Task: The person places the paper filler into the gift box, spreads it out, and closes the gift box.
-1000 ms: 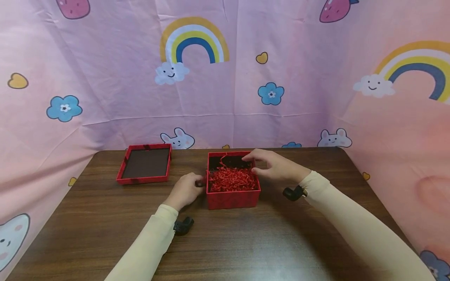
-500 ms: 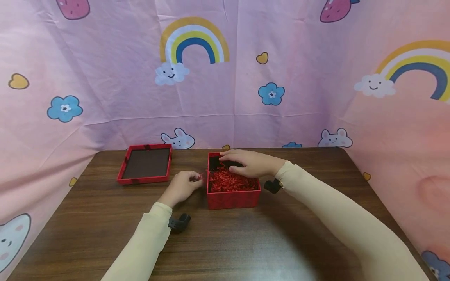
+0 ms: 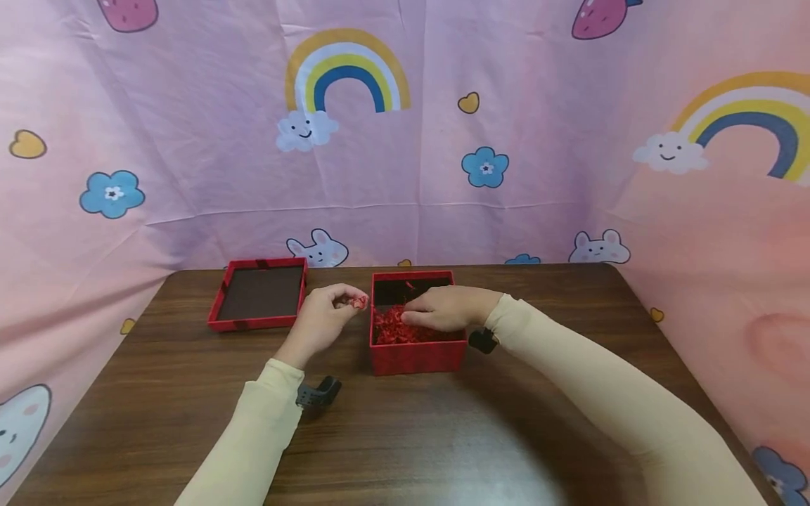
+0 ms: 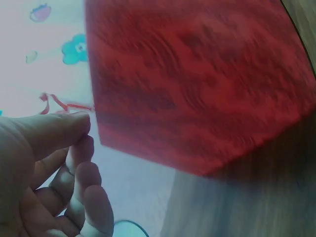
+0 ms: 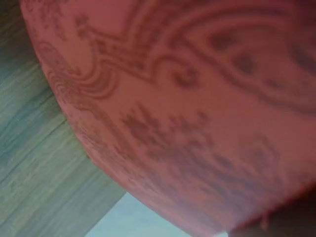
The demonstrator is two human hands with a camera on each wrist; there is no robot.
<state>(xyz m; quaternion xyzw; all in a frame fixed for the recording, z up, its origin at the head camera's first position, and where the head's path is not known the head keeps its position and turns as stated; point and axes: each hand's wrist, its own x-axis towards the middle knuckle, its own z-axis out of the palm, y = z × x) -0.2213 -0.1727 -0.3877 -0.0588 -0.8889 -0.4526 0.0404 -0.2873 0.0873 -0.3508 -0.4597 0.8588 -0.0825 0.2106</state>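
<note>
A red patterned box (image 3: 418, 359) with a dark inside stands on the table, holding red shredded paper (image 3: 388, 332). Just left of the box, my left hand (image 3: 321, 318) pinches a small tuft of red paper shreds (image 3: 360, 302) between thumb and forefinger. In the left wrist view thin strands (image 4: 79, 107) stick out past the thumb, close to the box wall. My right hand (image 3: 451, 308) reaches over the box's right side and rests on the shredded paper, its fingertips partly hidden. Only the box's outer wall (image 5: 163, 113) fills the right wrist view.
A red-rimmed box lid (image 3: 253, 325) with a dark inside lies face up at the back left of the brown wooden table (image 3: 405, 436). Behind and beside the table hangs a pink printed cloth (image 3: 405, 161).
My left hand has risen slightly beside the box with the shreds, which now show more clearly. From above the box's right edge, my right hand has moved left and down onto the shredded paper.
</note>
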